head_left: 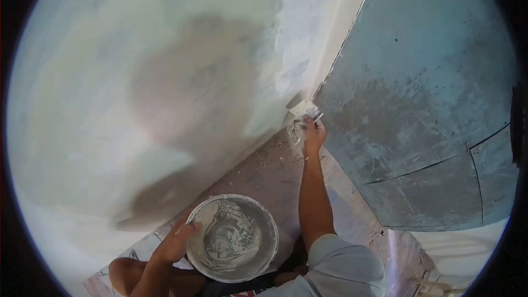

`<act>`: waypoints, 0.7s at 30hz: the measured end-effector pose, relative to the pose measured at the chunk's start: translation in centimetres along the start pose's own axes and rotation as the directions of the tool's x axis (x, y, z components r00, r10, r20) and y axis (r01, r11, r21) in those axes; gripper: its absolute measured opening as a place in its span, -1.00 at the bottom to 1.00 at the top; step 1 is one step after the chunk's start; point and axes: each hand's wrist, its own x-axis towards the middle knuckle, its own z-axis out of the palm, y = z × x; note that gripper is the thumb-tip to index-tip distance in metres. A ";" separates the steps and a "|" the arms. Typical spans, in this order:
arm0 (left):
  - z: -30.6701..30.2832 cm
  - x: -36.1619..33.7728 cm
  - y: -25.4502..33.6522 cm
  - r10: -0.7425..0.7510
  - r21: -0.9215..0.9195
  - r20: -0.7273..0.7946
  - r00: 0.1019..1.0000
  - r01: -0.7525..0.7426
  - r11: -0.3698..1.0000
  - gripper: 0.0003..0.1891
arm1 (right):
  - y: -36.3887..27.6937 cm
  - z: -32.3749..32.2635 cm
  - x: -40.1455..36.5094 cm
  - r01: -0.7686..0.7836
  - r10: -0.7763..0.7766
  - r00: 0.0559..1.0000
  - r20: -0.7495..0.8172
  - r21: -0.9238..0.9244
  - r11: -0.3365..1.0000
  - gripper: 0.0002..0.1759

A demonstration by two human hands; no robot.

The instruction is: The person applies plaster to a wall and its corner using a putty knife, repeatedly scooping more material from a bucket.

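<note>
In the head view my right hand (315,130) is closed around the handle of a putty knife (304,109). The broad blade carries pale putty and is up against the foot of the plastered wall (209,77), beside the edge of a blue-green door (418,99). My left hand (179,239) grips the left rim of a round basin (273,231), thumb over the edge. Whitish putty (225,242) smears the bottom and sides of this basin. It sits low in front of my body, near my bent knee.
Along the wall's base runs a dusty floor (264,170) with crumbs of dried putty near the corner. The scuffed door stands at the right, its lower edge just above the floor. A white surface (467,250) lies beyond it at lower right.
</note>
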 end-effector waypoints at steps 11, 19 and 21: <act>0.4 -0.2 0.6 -0.007 -0.004 0.023 1.000 0.007 1.000 -0.37 | -4.2 2.5 7.6 0.303 -0.517 0.854 0.057 -0.862 0.406 -0.75; 0.4 -0.2 -0.1 0.018 -0.052 -0.004 1.000 -0.018 0.998 -0.34 | -1.4 4.5 7.2 0.310 -0.508 0.853 0.122 -0.900 0.305 -0.61; 0.4 -0.1 -0.4 0.006 -0.054 -0.023 1.000 -0.007 0.999 -0.34 | -0.8 4.9 7.5 0.273 -0.421 0.898 0.127 -0.912 0.307 -0.54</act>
